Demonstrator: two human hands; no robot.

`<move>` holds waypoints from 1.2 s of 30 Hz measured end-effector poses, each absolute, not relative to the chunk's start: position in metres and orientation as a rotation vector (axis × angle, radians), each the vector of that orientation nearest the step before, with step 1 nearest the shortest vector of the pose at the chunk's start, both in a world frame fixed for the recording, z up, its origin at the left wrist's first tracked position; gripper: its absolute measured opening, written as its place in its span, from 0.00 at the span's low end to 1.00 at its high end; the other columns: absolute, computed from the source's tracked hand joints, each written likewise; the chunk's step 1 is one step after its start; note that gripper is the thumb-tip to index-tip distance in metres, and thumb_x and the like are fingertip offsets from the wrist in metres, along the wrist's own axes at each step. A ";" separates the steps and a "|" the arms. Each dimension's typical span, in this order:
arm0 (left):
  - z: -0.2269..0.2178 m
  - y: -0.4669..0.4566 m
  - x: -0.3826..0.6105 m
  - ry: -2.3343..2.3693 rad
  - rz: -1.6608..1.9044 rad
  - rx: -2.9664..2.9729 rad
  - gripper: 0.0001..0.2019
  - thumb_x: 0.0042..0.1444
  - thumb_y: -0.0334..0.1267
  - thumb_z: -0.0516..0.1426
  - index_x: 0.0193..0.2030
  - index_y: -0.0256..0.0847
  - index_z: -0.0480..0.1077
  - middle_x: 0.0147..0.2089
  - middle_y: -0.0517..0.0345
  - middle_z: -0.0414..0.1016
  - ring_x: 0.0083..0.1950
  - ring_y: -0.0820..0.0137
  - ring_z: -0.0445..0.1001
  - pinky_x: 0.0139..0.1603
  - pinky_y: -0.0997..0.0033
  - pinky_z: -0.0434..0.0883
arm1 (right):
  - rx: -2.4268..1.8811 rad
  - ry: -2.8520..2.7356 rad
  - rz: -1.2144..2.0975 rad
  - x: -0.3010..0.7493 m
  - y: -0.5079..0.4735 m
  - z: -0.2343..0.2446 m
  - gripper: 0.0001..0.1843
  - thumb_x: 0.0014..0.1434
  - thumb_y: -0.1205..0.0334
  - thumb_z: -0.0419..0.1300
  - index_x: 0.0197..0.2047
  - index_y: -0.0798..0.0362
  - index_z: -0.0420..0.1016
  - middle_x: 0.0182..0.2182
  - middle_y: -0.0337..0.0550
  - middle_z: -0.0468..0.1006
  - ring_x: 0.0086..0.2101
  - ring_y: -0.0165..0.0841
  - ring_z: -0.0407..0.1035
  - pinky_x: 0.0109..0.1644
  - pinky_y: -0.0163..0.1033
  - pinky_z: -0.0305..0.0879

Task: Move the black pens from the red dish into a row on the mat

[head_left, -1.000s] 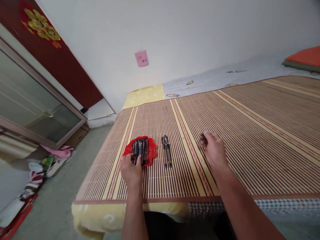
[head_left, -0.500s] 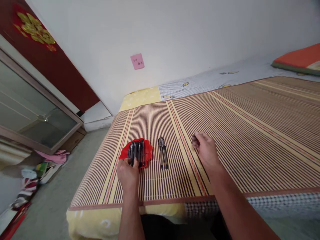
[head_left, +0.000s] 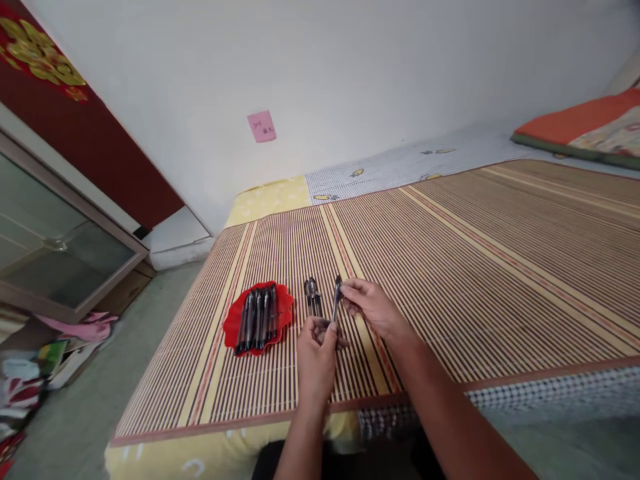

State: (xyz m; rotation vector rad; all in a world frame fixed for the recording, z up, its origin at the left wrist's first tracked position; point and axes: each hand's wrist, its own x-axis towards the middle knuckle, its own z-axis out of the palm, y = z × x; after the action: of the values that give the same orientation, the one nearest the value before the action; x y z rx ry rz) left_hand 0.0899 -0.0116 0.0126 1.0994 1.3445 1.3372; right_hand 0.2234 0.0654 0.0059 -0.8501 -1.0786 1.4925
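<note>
A dark pen is held over the striped bamboo mat between both hands. My left hand pinches its near end, and my right hand pinches its far part with closed fingers. Just left of the held pen, two dark pens lie side by side on the mat. Further left, a red scalloped dish carries several more dark pens laid in a row.
The mat covers a bed whose yellow sheet shows at the near and far edges. An orange cushion lies at the far right. A glass-fronted cabinet and scattered clutter stand on the floor at left.
My left hand left the red dish with one pen and moved right. My right hand came left and took hold of the same pen. The view shifted right.
</note>
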 end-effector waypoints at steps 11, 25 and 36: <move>0.010 -0.014 0.090 1.608 1.374 1.376 0.06 0.56 0.39 0.59 0.37 0.41 0.67 0.32 0.59 0.73 0.34 0.67 0.72 0.38 0.70 0.67 | -0.851 -1.218 1.528 0.219 0.060 0.011 0.18 0.49 0.49 0.69 0.29 0.53 0.70 0.21 0.32 0.68 0.22 0.25 0.62 0.27 0.34 0.59; -0.001 -0.012 0.090 1.100 1.119 0.864 0.22 0.53 0.58 0.59 0.30 0.39 0.66 0.20 0.70 0.54 0.20 0.79 0.48 0.21 0.78 0.47 | -0.781 -0.696 1.354 0.239 0.074 0.005 0.10 0.50 0.56 0.67 0.31 0.53 0.74 0.30 0.40 0.77 0.32 0.31 0.71 0.37 0.36 0.67; 0.003 -0.013 0.089 1.246 1.261 1.048 0.14 0.57 0.48 0.60 0.31 0.40 0.66 0.24 0.67 0.61 0.24 0.78 0.57 0.26 0.78 0.56 | -0.905 -1.108 1.593 0.231 0.063 0.009 0.17 0.48 0.49 0.70 0.30 0.53 0.72 0.17 0.29 0.62 0.16 0.22 0.51 0.18 0.30 0.43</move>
State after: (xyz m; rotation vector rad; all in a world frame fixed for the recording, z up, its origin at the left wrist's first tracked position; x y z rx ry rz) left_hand 0.0894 -0.0127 0.0028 1.0477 1.2463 1.2608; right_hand 0.2309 0.0627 0.0094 -0.9054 -1.1075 1.5933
